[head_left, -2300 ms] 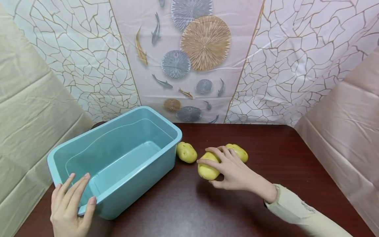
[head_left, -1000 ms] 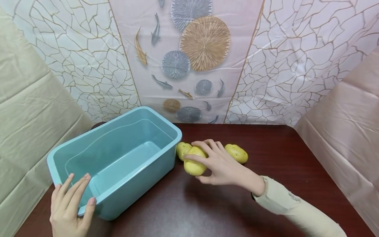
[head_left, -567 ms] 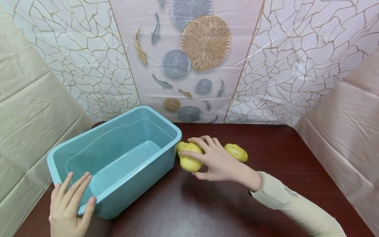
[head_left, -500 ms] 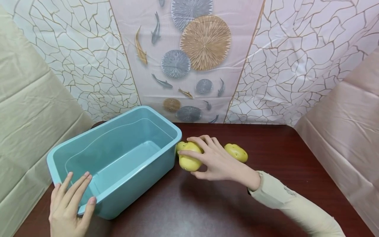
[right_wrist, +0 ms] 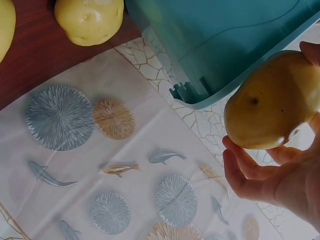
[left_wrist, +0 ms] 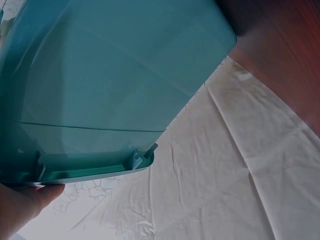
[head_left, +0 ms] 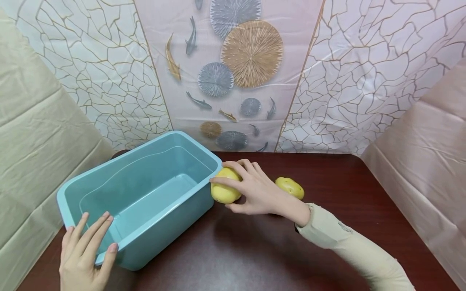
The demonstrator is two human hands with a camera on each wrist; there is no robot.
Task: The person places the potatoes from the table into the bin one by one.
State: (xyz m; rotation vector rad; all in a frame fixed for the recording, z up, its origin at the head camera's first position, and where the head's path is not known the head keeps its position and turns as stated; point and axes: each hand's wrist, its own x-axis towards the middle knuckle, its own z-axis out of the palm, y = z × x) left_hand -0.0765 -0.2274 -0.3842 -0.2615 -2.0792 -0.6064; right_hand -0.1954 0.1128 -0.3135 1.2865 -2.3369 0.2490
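My right hand [head_left: 260,194] grips a yellow potato [head_left: 225,192] by its sides, raised above the table beside the right end of a blue plastic tub [head_left: 164,226]. The right wrist view shows the held potato [right_wrist: 270,107] close up, fingertips on its surface. At the tub's near left corner, my left hand [head_left: 83,256] holds the rim, fingers over the inside and thumb outside. A second potato [right_wrist: 90,20] lies near the tub in the right wrist view; the held potato and my hand hide it in the head view. Another potato [head_left: 290,187] lies farther right.
Dark reddish-brown table [head_left: 349,202] lies under everything. A patterned cloth [head_left: 251,101] hangs along the back edge, and beige cloth [head_left: 429,169] closes off both sides. The tub's raised rim stands between the potatoes and its inside.
My right hand has carried the held potato left and upward to the tub's right end, in front of the second potato. My left hand and the tub have stayed in place.
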